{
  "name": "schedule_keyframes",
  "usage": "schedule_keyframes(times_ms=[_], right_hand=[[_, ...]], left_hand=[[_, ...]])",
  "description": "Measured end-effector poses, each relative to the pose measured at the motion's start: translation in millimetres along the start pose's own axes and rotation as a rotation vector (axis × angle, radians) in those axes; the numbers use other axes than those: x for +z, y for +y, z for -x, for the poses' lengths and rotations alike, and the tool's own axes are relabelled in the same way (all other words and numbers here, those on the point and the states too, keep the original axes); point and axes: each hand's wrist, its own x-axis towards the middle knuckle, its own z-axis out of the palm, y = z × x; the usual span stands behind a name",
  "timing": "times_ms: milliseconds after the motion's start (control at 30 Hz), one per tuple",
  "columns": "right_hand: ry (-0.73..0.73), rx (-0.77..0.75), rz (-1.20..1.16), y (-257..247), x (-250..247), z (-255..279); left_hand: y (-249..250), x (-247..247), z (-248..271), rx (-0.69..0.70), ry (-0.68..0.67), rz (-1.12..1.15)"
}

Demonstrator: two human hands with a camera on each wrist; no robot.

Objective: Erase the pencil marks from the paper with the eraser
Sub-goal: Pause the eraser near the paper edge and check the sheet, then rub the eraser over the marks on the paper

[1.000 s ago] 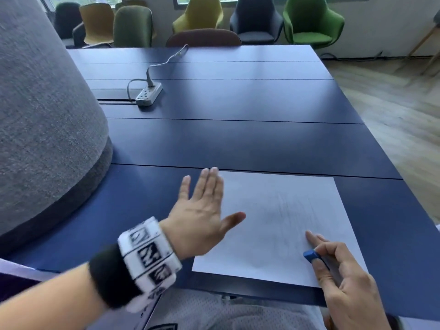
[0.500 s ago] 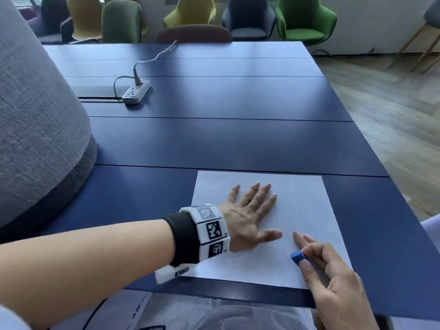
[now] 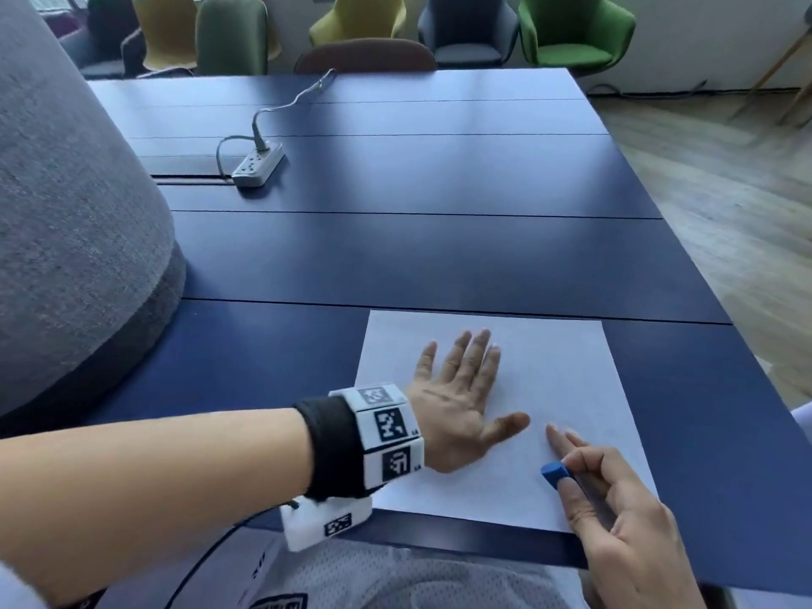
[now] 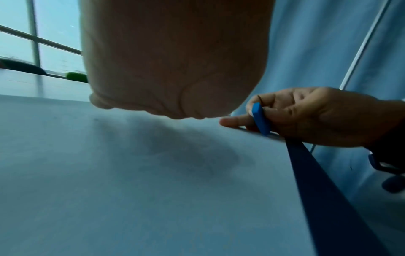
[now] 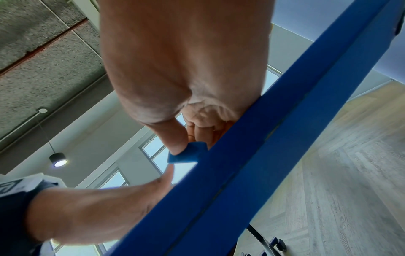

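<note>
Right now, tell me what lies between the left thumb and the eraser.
In the head view, only bare paper lies between the left hand thumb and the blue eraser pinched by the right hand.

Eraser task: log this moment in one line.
left hand flat on paper | right hand pinches eraser | rubbing not started

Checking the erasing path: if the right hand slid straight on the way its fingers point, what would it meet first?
Likely the left hand's thumb, spread flat on the paper just ahead of the right hand pinching the eraser; the gap's depth is unclear.
</note>
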Motion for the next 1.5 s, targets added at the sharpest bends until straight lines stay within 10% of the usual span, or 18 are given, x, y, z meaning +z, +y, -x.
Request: schedule_keyframes(times_ms=[300, 500, 700, 900, 1067, 1200, 1367, 1500], right_hand=[[-0.007, 0.008, -0.011, 1.3, -0.1, 0.2], [-0.021, 0.008, -0.014, 0.8, 0.2, -0.3], [-0.031, 0.03, -0.088, -1.6, 0.1, -0.4], [-0.033, 0.035, -0.072, -2.9, -0.8, -0.4], [-0.028, 0.041, -0.068, -3.4, -1.0, 0.2], [-0.03, 0.03, -0.05, -1.9, -0.2, -0.8], [-0.021, 0.037, -0.049, -1.3, -0.3, -0.7], [-0.018, 0.051, 0.0, -3.7, -2.7, -5.4]], left_hand=[[-71.0, -11.9, 24.8, -0.475, -0.021, -0.066], [-22.1, 17.4, 38.7, 0.048, -0.083, -0.139], [-64.6, -8.2, 19.9, -0.317, 0.014, -0.157], [-28.7, 17.9, 40.4, 0.118, -0.065, -0.191], [-69.3, 8.3, 46.9, -0.186, -0.018, -0.174], [-51.4, 24.7, 62.6, -0.058, -0.084, -0.204], [-80.9, -5.9, 48.5, -0.337, -0.019, -0.212], [-79.4, -47.4, 27.4, -0.156, 0.08, -0.198]])
